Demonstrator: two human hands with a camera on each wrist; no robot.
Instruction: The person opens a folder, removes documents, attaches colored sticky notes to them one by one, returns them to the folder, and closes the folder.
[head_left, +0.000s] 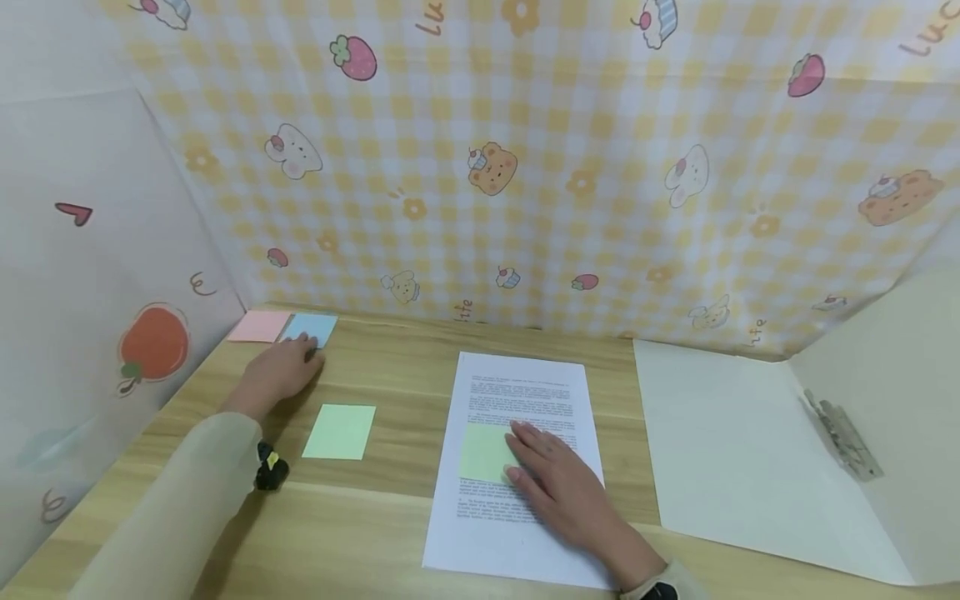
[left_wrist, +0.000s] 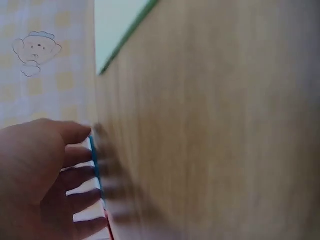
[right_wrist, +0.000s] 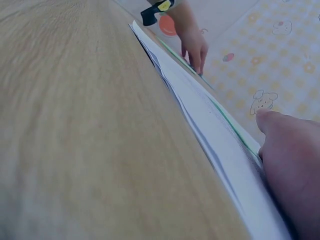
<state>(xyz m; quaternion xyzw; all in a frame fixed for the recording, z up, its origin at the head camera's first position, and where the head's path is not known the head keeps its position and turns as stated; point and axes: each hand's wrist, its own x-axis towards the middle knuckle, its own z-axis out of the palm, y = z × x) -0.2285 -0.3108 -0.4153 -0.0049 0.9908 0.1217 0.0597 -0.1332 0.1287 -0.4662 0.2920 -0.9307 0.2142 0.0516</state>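
My left hand (head_left: pixel 285 367) reaches to the back left, its fingertips on the near part of a blue sticky-note pad (head_left: pixel 321 327). In the left wrist view, the fingers (left_wrist: pixel 80 176) are spread and fairly straight along the pad's edge. A pink sticky-note pad (head_left: pixel 258 326) lies just left of the blue one. My right hand (head_left: pixel 558 483) rests flat on a stack of printed paper (head_left: pixel 517 542). Its fingertips lie at the right side of a light green sticky note (head_left: pixel 482 454) on the top sheet. Another light green pad (head_left: pixel 339 432) lies on the table between the hands.
To the right, a white clipboard folder (head_left: pixel 735 450) stands open, with a metal clip (head_left: pixel 842 435) on its raised cover. A yellow checked cloth (head_left: pixel 525 225) hangs behind the wooden table (head_left: pixel 375 525). A white printed panel (head_left: pixel 97 292) borders the left side.
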